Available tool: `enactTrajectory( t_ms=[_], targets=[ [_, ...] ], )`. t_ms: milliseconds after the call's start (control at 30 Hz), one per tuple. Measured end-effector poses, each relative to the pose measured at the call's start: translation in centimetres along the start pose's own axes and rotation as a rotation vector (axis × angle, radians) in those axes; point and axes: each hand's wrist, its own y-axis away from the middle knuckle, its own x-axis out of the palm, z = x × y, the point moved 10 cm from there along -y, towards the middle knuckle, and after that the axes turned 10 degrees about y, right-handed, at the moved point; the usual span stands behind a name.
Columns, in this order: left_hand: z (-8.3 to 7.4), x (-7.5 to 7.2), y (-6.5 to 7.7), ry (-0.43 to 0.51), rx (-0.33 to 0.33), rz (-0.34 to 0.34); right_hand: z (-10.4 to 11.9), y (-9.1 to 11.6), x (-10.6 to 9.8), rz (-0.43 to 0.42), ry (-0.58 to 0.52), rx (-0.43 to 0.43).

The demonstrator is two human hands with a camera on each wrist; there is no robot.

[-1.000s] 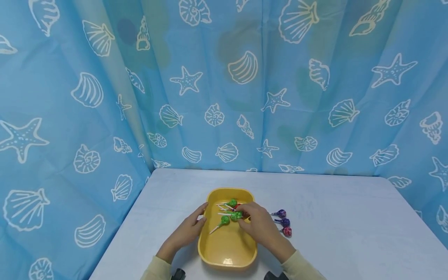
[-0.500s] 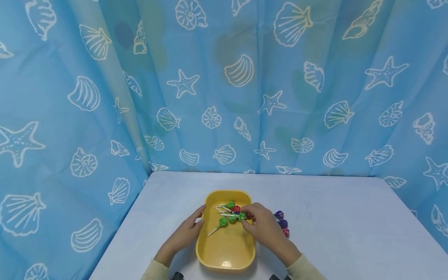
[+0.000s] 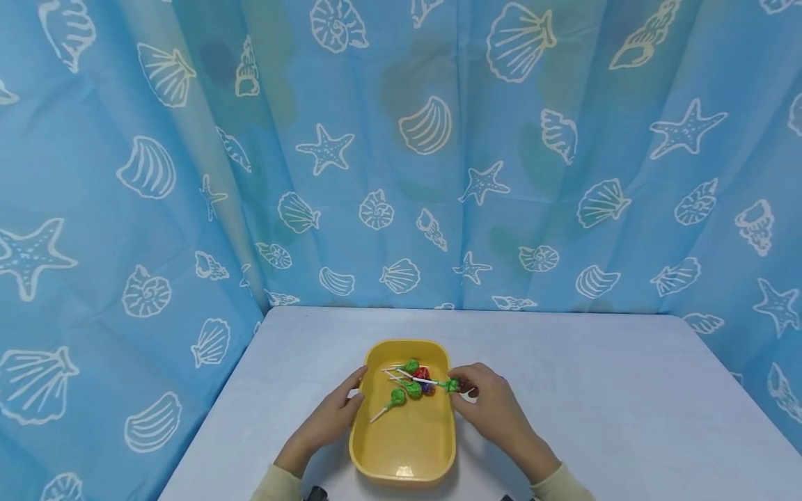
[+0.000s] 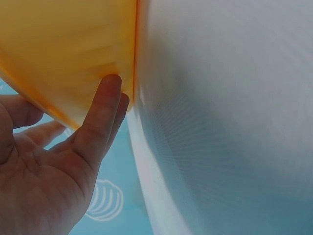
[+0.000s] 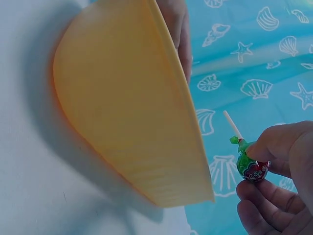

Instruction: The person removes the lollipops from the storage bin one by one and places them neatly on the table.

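Observation:
A yellow plastic tray (image 3: pixel 402 438) stands on the table, holding several lollipops: green-wrapped ones (image 3: pixel 397 396), a red one (image 3: pixel 422 374) and a dark purple one (image 3: pixel 428 386). My right hand (image 3: pixel 495 403) pinches a green-and-red wrapped lollipop (image 5: pixel 253 164) by its round head, at the tray's right rim. Its white stick points left over the tray in the head view. My left hand (image 3: pixel 328 417) rests against the tray's left side; in the left wrist view its straight fingers (image 4: pixel 100 115) touch the outer wall.
The tray sits on a white-covered table (image 3: pixel 583 403). Blue curtains (image 3: pixel 351 174) with white shells and starfish hang behind and to the left. The right hand now covers most of the spot right of the tray where loose lollipops lay.
My right hand has pulled a green lollipop rightward from the pile to the tray's right rim. It now hides the loose lollipops beside the tray. The left hand stays at the tray's side.

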Motion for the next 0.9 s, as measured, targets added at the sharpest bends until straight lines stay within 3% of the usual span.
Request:
enactTrajectory(
  t_ms=[467,900],
  targets=[
    [0.1,0.0,0.0,-0.014,-0.031,-0.011,-2.4,1.5,-2.1,-0.043,0.041,0.053],
    [-0.1,-0.1,0.1,-0.018,-0.009,-0.002,-4.9,3.5,-3.4,-0.046,0.093,0.127]
  ],
)
